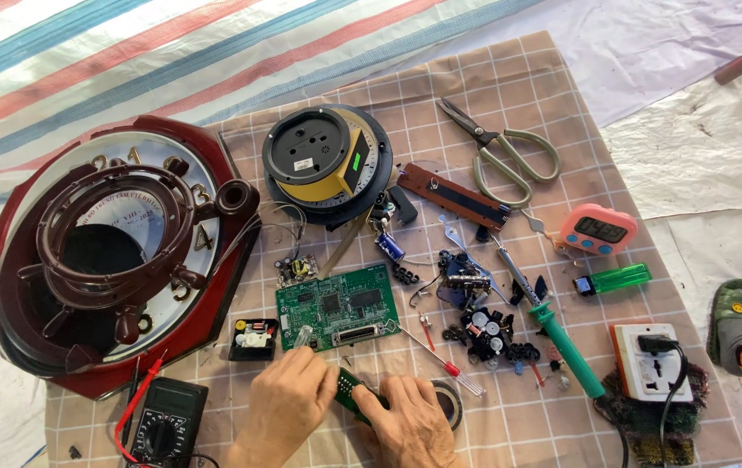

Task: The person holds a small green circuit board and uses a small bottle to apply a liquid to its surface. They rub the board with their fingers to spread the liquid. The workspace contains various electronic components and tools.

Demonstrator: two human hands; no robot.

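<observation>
So the big green circuit board point(338, 307) sits mid-cloth, and everything is easiest to place off that. Far left of it lies a dark red octagonal wall clock point(111, 251) with a ship's-wheel front. Below-left of the board there's a black multimeter point(165, 420) with a red probe lead, and just left of the board's lower corner a small black clock movement point(252, 338).

Right under the board, the left hand point(284, 407) is curled, fingers closed around the left end of a small narrow green board point(352, 392). The right hand point(410, 425) pinches the other end of that same strip, fingers together on it, covering most of it. A roll of black tape point(451, 403) peeks out just beside the right hand.

Above the board sits a round yellow-and-black clock body point(326, 160). To the board's right: a red-handled screwdriver point(436, 355), a pile of loose black components point(488, 329), then a green-handled soldering iron point(562, 342). Farther right are scissors point(505, 152), a pink digital timer point(598, 230), a green lighter point(615, 279) and a white socket block point(653, 360) with a black plug in it.
</observation>
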